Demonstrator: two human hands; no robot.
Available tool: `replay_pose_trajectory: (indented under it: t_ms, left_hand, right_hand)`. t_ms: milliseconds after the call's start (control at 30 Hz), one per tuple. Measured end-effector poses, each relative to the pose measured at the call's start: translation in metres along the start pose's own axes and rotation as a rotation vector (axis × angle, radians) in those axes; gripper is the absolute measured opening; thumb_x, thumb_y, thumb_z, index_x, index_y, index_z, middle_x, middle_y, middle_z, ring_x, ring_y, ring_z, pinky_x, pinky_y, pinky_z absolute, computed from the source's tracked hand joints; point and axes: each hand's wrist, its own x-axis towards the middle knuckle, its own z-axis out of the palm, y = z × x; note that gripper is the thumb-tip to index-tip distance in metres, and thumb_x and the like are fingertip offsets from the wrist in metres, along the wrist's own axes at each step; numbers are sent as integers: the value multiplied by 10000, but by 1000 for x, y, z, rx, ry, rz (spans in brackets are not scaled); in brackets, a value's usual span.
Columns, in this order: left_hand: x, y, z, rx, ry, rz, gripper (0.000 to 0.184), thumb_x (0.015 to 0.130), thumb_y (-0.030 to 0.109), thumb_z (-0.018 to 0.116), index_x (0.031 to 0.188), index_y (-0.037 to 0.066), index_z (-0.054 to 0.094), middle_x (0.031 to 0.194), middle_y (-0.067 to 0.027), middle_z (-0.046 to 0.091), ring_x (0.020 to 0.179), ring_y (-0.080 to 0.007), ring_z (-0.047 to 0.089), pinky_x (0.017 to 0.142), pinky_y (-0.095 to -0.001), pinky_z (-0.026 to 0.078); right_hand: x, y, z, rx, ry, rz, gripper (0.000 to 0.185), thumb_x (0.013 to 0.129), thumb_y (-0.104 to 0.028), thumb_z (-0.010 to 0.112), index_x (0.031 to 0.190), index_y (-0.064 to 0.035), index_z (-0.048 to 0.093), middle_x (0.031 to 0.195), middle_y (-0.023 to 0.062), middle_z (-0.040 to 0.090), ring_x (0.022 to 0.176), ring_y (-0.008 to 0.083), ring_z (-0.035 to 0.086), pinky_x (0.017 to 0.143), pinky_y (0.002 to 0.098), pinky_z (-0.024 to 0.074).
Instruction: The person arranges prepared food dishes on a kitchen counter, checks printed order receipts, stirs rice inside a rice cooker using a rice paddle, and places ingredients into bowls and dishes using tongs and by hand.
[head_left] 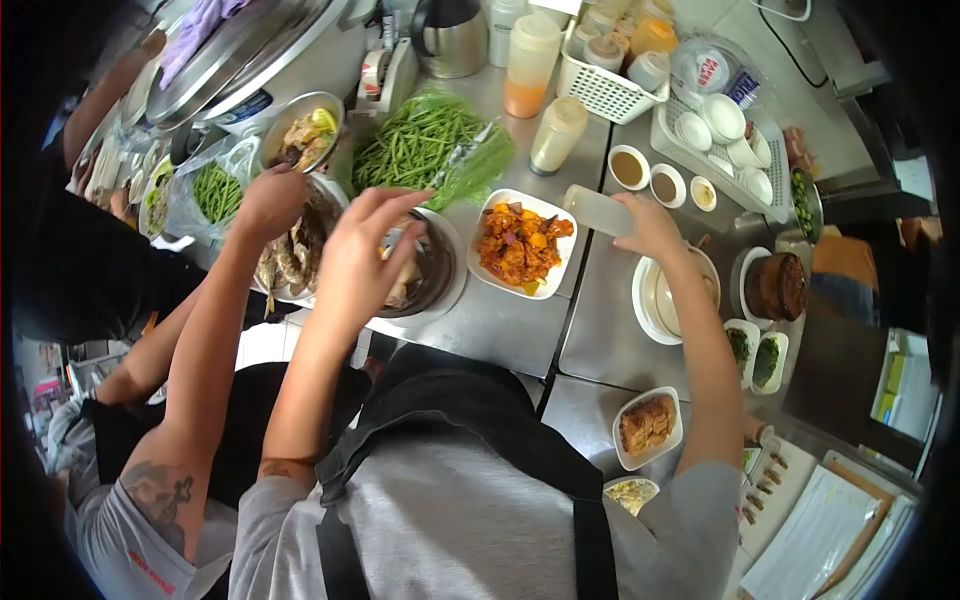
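Note:
My right hand (pixel 655 232) is wrapped round a translucent squeeze bottle (pixel 596 208). The bottle lies tipped nearly sideways, its end at the right edge of a white square bowl (pixel 488 272). In that bowl sits a saucy orange-red stir-fry (pixel 520 245) with chunks of vegetable. My left hand (pixel 362 255) is raised over a dark round pot (pixel 437 262), fingers spread, with nothing visible in it. It partly hides the pot and the pale food inside.
A co-worker's hand (pixel 270 203) reaches in at left, beside a metal bowl of food (pixel 300 135). Green beans (pixel 425 150) lie in a plastic bag behind. Sauce cups (pixel 628 168), a bottle basket (pixel 610 90) and a white bowl (pixel 650 300) stand at right.

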Motion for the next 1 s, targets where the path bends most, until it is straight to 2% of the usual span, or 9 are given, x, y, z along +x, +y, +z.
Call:
replay_pose_trajectory:
  t_ms: [67,233,300,400,500,700,867,967,1000]
  left_hand:
    - [2,8,0,-13,-22,12,283,829,94,616,1111,91,639,1021,-114,605,961,-305,588,820,-386,474]
    - [-9,3,-26,14,36,-16,304,810,12,625,1110,61,642,1028,-122,619,960,-291,599,827,-368,475]
    - [-19,-4,-38,41,68,-75,291,810,-2,621,1094,51,647,995,-123,627,929,-285,609,803,-358,482]
    - [-37,-14,-43,23,82,-125,273,810,-16,618,1075,39,653,951,-125,635,890,-277,620,776,-345,487]
    - [-51,-18,-42,-27,102,-206,282,810,-16,622,1083,46,655,944,-132,635,878,-275,624,785,-343,486]
    - [-79,-32,-37,-121,104,-342,322,822,10,622,1138,69,633,989,-133,629,926,-271,614,836,-340,467]
    - [-110,-64,-22,-75,143,-641,339,900,131,572,1235,80,557,895,-133,636,786,-225,626,722,-327,488]
    - [-105,-65,-22,-112,63,-764,349,911,204,576,1229,61,559,769,-156,621,703,-248,620,678,-364,477]
    - [-106,-69,-18,-98,48,-737,364,924,246,552,1227,44,554,755,-171,629,698,-282,629,665,-377,474]
  right_hand:
    - [3,-2,10,53,81,26,674,532,-160,798,1171,-122,587,1059,134,604,1019,324,566,885,397,444]
    - [24,-55,-38,-407,186,21,647,525,-106,785,1147,-135,610,1014,109,597,952,291,572,806,410,471]
    - [48,-68,-56,-571,99,76,445,604,-107,745,1039,-126,651,962,103,625,953,276,582,804,397,476]
    - [96,-55,-57,-762,221,-14,195,702,-99,670,895,-124,681,869,87,653,921,262,604,799,381,482]
    - [141,-66,-59,-858,185,-55,120,776,-94,584,803,-131,694,811,82,665,875,253,620,783,375,483]
    - [193,-71,-68,-875,82,-195,168,809,-101,540,817,-156,699,826,81,670,898,243,627,798,370,481]
    - [179,-123,-130,-700,37,-205,523,612,-89,761,1115,-129,623,1060,107,621,1053,288,548,900,392,444]
    - [137,-128,-153,-345,370,-256,402,691,-131,735,1079,-104,635,985,108,650,935,261,599,836,355,471]
    - [114,-134,-156,-170,339,-103,275,736,-141,690,1003,-92,645,893,89,659,826,231,616,753,337,484]
